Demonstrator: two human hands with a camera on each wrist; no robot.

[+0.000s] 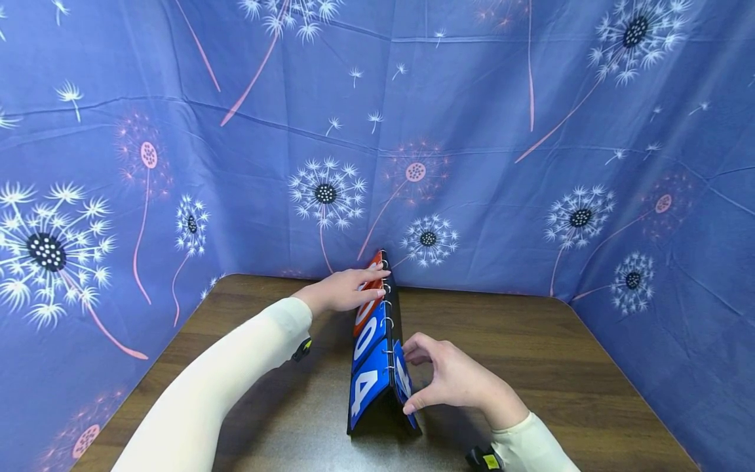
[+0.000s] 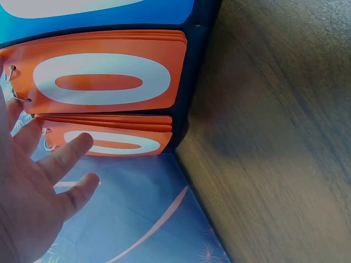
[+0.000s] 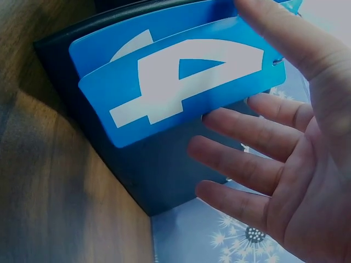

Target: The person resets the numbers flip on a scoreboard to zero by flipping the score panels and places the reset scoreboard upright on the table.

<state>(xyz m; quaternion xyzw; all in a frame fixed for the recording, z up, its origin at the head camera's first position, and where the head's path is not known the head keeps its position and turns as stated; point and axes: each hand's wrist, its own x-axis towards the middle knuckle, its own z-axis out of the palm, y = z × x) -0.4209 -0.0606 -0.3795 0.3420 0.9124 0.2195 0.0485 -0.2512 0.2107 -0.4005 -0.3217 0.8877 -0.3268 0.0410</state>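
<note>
Scoreboard (image 1: 377,354) seen edge-on in head view; far orange cards partly covered by left hand (image 1: 345,290). Digit on card by right hand (image 1: 454,380) unreadable there. Left wrist view crops top blue card (image 2: 98,11).

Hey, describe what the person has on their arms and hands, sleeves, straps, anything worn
Both arms wear long, close-fitting cream sleeves, the left sleeve and the right sleeve each ending at the wrist. The left hand and right hand are bare, without gloves. A small black device with a yellow mark sits under each wrist.
</note>
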